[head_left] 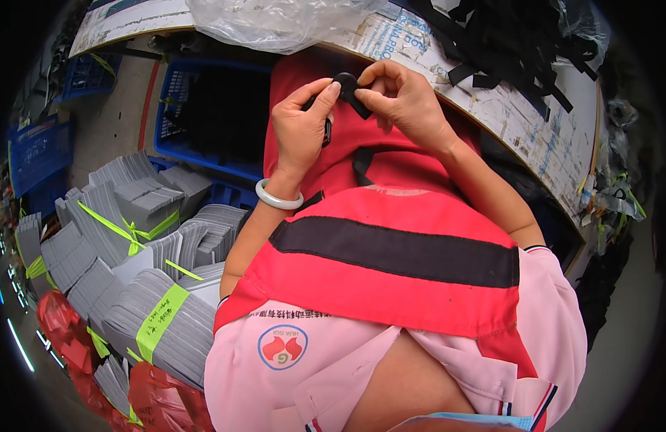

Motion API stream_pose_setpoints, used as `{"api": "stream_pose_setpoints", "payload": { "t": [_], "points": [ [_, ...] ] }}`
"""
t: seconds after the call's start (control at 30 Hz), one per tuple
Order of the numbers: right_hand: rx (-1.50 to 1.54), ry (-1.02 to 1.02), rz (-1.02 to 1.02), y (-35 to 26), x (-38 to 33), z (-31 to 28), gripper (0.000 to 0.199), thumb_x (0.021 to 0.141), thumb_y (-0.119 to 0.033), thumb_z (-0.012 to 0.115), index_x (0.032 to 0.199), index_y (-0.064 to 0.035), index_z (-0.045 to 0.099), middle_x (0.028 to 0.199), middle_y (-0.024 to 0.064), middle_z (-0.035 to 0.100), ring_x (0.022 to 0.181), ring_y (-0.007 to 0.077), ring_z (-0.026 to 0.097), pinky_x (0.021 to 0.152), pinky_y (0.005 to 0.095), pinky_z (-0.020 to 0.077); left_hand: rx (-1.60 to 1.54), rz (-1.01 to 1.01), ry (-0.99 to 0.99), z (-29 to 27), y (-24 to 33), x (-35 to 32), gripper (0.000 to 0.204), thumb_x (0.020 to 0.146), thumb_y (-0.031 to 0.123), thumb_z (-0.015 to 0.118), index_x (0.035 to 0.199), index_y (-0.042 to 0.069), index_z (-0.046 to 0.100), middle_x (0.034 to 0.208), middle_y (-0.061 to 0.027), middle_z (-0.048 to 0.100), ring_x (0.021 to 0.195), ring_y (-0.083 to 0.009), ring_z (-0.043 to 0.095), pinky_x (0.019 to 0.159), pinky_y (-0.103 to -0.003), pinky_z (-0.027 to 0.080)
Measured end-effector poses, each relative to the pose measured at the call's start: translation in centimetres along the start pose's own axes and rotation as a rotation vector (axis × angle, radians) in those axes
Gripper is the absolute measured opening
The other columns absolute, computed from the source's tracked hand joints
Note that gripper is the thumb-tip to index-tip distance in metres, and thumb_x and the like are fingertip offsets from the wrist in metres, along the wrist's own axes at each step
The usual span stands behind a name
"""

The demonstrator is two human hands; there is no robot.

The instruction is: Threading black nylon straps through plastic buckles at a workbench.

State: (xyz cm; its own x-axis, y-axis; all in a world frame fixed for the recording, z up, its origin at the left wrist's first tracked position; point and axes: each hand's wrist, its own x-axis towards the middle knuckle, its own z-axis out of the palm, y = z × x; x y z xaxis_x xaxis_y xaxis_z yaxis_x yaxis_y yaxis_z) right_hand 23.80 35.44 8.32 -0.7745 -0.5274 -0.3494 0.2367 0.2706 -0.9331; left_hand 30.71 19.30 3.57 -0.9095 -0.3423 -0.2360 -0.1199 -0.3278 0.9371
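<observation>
Above my red apron (390, 263), both hands meet at a small black strap-like piece (358, 106) with a rounded upper end. My left hand (298, 133), wearing a pale bangle (279, 194) at the wrist, pinches the piece between thumb and fingers. Below that thumb another dark, slightly shiny bit (327, 133) shows in the palm; its kind is unclear. From the other side, my right hand (408, 101) has thumb and forefinger closed on the piece's edge, the other fingers curled.
A worktable (505, 129) ahead carries a heap of black strips (502, 43) and clear plastic (275, 21). At left stand a blue crate (164, 137) with dark contents, stacks of grey sheet pieces (95, 216) tied with yellow-green bands, and red bags (167, 399).
</observation>
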Motion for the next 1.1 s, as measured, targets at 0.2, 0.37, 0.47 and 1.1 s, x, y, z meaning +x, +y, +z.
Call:
{"api": "stream_pose_setpoints", "payload": {
  "t": [0.2,0.37,0.47,1.1],
  "points": [
    [0.283,0.082,-0.074,0.1,0.5,0.8,0.019,0.092,-0.015,0.063,0.098,0.0020,0.057,0.067,0.0017,0.058,0.055,0.0077,0.058,0.046,0.0212,0.0474,0.217,0.248,-0.049,0.2,-0.1,-0.6,0.018,0.089,0.006,0.069,0.106,0.000,0.070,0.075,0.0020,0.063,0.061,-0.0020,0.050,0.052,-0.017,0.036],
    [0.447,-0.357,0.345,2.1,1.7,-1.3,0.023,0.096,-0.026,0.060,0.085,-0.0051,0.059,0.065,-0.0016,0.053,0.047,0.0049,0.048,0.043,0.0191,0.0390,0.222,0.203,-0.224,-1.6,0.3,-0.6,0.015,0.088,0.003,0.068,0.102,-0.002,0.070,0.076,0.0020,0.060,0.066,-0.0035,0.049,0.057,-0.019,0.037],
    [0.422,-0.187,0.195,2.0,1.8,0.0,0.021,0.094,-0.022,0.060,0.081,-0.0056,0.059,0.064,-0.0028,0.052,0.048,0.0042,0.046,0.044,0.0188,0.0370,0.142,0.061,-0.307,-3.3,1.7,-1.2,0.013,0.088,0.002,0.066,0.100,-0.003,0.070,0.076,0.0004,0.060,0.063,-0.0045,0.049,0.055,-0.019,0.037],
    [-0.996,0.548,-0.569,-2.0,9.1,-11.3,0.009,0.082,-0.006,0.065,0.090,-0.0011,0.064,0.085,0.0170,0.064,0.083,0.0309,0.063,0.074,0.0365,0.0497,-0.479,-0.279,-0.070,-7.6,-0.1,-0.7,0.015,0.095,0.014,0.060,0.106,0.003,0.058,0.095,-0.0130,0.065,0.062,-0.0113,0.056,0.047,-0.020,0.042]
  ]
}}
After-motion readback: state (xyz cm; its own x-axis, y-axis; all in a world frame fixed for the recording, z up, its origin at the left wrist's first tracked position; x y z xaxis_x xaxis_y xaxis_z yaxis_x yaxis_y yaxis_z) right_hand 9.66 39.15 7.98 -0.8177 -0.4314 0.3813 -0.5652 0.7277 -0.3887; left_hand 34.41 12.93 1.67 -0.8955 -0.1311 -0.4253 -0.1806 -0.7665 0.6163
